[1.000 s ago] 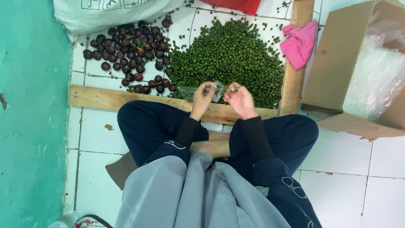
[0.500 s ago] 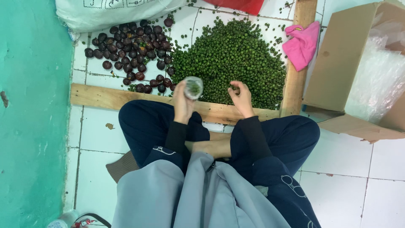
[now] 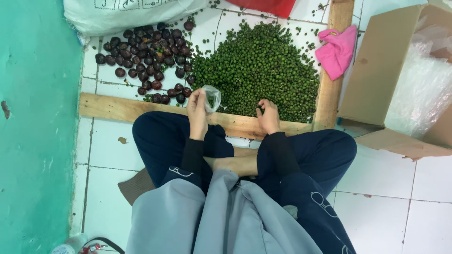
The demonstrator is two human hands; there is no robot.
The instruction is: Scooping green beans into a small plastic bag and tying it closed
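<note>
One clear plastic bag [image 3: 212, 98] in left hand [image 3: 197, 109], right hand [image 3: 268, 115] on one green berry heap [image 3: 259, 66].

A white tiled floor [image 3: 386, 211] with dark grout lines fills the scene. A teal painted wall [image 3: 33, 141], scuffed in spots, runs along the left. An open cardboard box [image 3: 376, 70] sits at the right. Light is even and soft.

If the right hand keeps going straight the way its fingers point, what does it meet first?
The right hand points up the frame from the wooden board into the green pile. Its fingertips already sit at the pile's near edge, so the green berries come first, probably at once.
</note>
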